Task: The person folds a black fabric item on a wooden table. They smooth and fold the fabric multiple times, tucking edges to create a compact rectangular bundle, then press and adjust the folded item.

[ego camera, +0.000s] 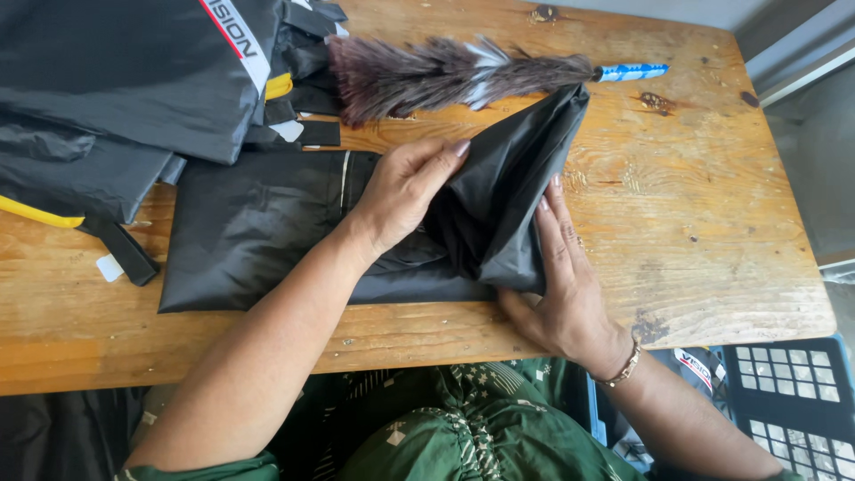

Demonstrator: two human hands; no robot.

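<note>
I have the left hand [405,191] lying over the black fabric bag [267,232], its fingers [441,160] curled round the raised fold so that the thin cloth is pinched between thumb and fingertips, closed on it rather than spread; that grip seems to be what keeps the fold standing up instead of slumping flat. The right hand [565,285] lies open and flat against the outer side of the same fold, fingers straight and together, pressing the cloth against the counter [712,223] without clasping it; I judge it acts as a stop, so the slippery material does not slide toward the right edge. The bag itself lies mid-counter, its left part spread smooth, its right part lifted into a peak that reaches up to touch the feather duster [445,76]. The duster lies across the far side, dark plumes to the left, blue-and-white handle [632,71] to the right, out of the way of the hands. A heap of black bags with yellow trim [107,98] is piled at the far left corner, partly overlapping the spread one; likely set aside in one place. The counter is worn, knotted orange-brown wood with stains and scuffs; below its near right corner stands a blue plastic crate [788,392], and a grey wall runs along the right side; daylight falls evenly.
</note>
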